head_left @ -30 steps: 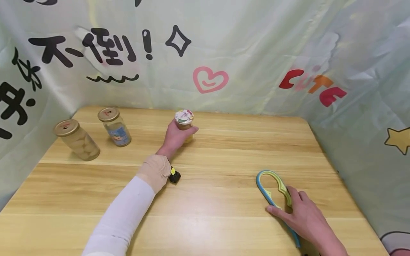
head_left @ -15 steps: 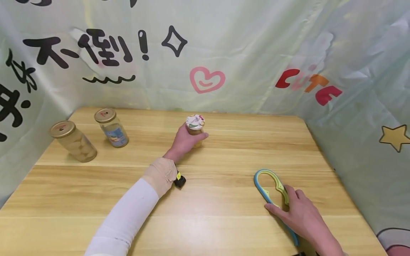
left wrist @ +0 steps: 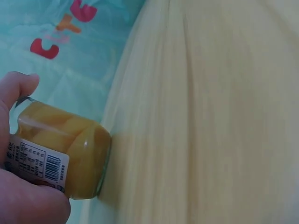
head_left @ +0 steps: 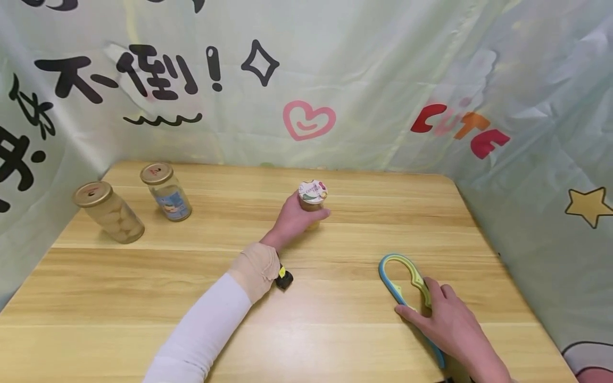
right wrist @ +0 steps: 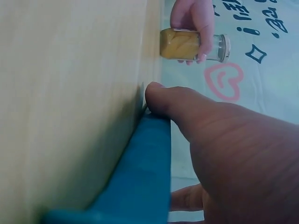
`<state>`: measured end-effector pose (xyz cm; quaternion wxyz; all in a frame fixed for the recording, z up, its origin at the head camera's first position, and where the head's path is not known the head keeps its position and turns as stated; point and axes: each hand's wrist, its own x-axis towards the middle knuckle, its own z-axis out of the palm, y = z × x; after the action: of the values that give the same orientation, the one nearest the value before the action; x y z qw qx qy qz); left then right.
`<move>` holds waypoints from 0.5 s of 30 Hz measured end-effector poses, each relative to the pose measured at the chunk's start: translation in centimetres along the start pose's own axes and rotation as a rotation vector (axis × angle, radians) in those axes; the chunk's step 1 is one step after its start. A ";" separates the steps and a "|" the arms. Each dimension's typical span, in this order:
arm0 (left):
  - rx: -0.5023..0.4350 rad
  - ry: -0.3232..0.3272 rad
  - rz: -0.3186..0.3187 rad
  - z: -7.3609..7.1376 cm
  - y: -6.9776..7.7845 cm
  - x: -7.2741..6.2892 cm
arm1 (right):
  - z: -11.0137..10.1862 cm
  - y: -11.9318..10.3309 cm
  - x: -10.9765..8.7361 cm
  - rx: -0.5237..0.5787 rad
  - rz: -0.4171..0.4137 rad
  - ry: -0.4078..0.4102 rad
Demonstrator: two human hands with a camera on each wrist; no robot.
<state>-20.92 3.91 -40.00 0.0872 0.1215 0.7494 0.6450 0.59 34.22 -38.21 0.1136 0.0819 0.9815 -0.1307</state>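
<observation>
My left hand [head_left: 293,219] grips a glass jar [head_left: 313,192] of yellow fruit pieces by its side, with the patterned white lid uppermost. In the left wrist view the jar [left wrist: 79,144] shows a barcode label and its base right at the tabletop. The right hand [head_left: 450,322] holds a blue and yellow-green jar opener [head_left: 389,282] with a hooked loop and notched inner edge, thumb on the blue side and fingers on the green. Its blue strip [right wrist: 145,163] fills the foreground of the right wrist view.
Two gold-lidded glass jars stand at the back left of the wooden table [head_left: 335,340]: one with pale chunks [head_left: 115,215], another with a blue label [head_left: 172,202]. A printed curtain [head_left: 364,64] hangs close behind the table and along its sides.
My left hand has carried the fruit jar rightward and slightly nearer across the table. The right hand and jar opener have stayed nearly in place; the head view has shifted slightly.
</observation>
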 end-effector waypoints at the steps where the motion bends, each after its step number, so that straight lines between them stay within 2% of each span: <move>1: 0.001 -0.007 -0.001 0.2 0.1 -0.1 | 0.0 0.0 0.0 0.002 0.001 0.001; 8: -0.009 -0.056 0.006 2.1 0.5 -0.6 | 0.0 0.0 -0.1 0.017 0.005 0.026; 15: -0.013 -0.074 0.021 4.3 0.5 -1.0 | 0.2 0.1 0.0 0.035 0.029 0.040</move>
<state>-18.74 7.74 -40.18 0.1089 0.1526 0.7400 0.6460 0.67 34.27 -38.45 0.0942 0.1009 0.9798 -0.1447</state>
